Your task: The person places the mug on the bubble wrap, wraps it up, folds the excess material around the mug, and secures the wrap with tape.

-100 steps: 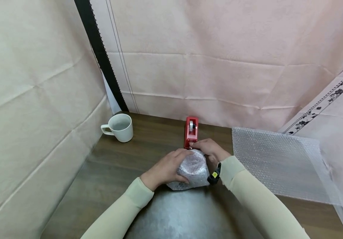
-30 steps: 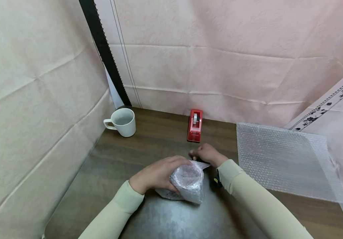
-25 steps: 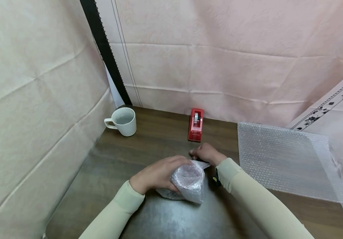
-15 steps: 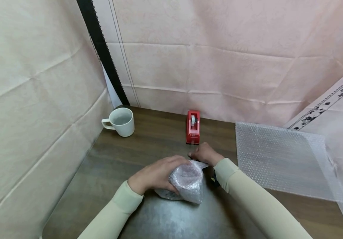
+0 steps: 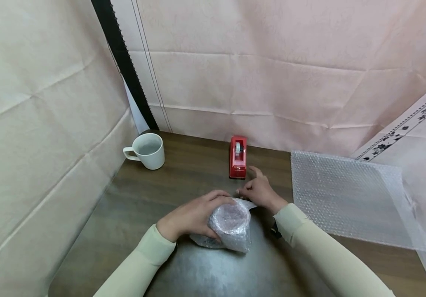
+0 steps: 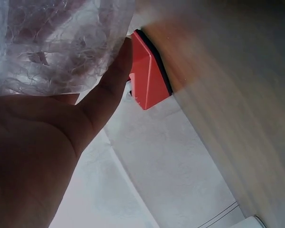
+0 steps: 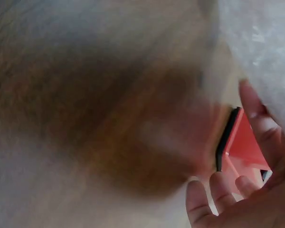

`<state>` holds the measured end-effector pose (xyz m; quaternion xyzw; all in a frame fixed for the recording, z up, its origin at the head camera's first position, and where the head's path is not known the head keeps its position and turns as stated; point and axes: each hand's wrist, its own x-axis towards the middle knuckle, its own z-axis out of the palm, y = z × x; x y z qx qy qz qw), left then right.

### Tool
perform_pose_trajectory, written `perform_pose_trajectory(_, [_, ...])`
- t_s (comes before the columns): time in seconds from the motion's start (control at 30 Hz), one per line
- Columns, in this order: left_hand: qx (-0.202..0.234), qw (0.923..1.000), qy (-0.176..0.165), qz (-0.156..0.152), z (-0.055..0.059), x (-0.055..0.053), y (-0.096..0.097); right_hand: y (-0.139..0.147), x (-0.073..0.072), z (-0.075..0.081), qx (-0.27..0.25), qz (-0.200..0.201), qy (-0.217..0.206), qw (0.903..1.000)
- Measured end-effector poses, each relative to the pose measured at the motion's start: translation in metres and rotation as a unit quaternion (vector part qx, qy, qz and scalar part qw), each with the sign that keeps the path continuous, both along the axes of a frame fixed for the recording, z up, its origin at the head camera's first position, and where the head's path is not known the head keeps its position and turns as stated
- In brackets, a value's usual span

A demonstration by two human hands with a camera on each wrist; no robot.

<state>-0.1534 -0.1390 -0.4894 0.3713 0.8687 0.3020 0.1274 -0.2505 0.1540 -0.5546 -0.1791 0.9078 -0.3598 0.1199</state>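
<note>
A bundle in clear bubble wrap [image 5: 233, 227] sits on the table in front of me. Something round and pinkish shows through it, but its kind is hidden. My left hand [image 5: 196, 216] grips the bundle from the left, thumb in front and fingers behind. On the bundle's far right, beside a loose flap of the wrap, is my right hand [image 5: 261, 192]. One of its fingers points out towards the red tape dispenser [image 5: 238, 161]. In the right wrist view the right fingers [image 7: 222, 190] stand apart, with nothing visible between them.
A white mug [image 5: 149, 152] stands at the back left, handle to the left. On the right, a flat sheet of bubble wrap [image 5: 346, 198] lies across the table [image 5: 135, 222]. Pale cloth [image 5: 253, 82] hangs behind and at both sides.
The bundle has turned and shifted slightly left since the oldest frame, still in my left hand. My right hand has left the dispenser's front, and its finger has just stretched out.
</note>
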Motion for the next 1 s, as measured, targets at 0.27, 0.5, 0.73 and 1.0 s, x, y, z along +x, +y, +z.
perform_pose_trajectory(0.27, [0.01, 0.9998, -0.01, -0.012, 0.001, 0.0, 0.0, -0.006, 0.015, 0.027, 0.043, -0.013, -0.066, 0.9968])
perform_pose_trajectory(0.5, [0.043, 0.9985, -0.027, -0.022, 0.001, 0.001, -0.007, -0.009, 0.019, 0.035, 0.051, -0.007, -0.105, 0.9931])
perform_pose_trajectory(0.73, [0.063, 0.9959, -0.061, 0.022, 0.009, -0.031, -0.024, -0.009, 0.011, 0.029, 0.032, 0.001, -0.098, 0.9946])
perform_pose_trajectory(1.0, [-0.131, 0.9872, 0.042, 0.081, -0.001, -0.126, 0.012, -0.002, 0.008, 0.014, 0.018, -0.006, -0.114, 0.9933])
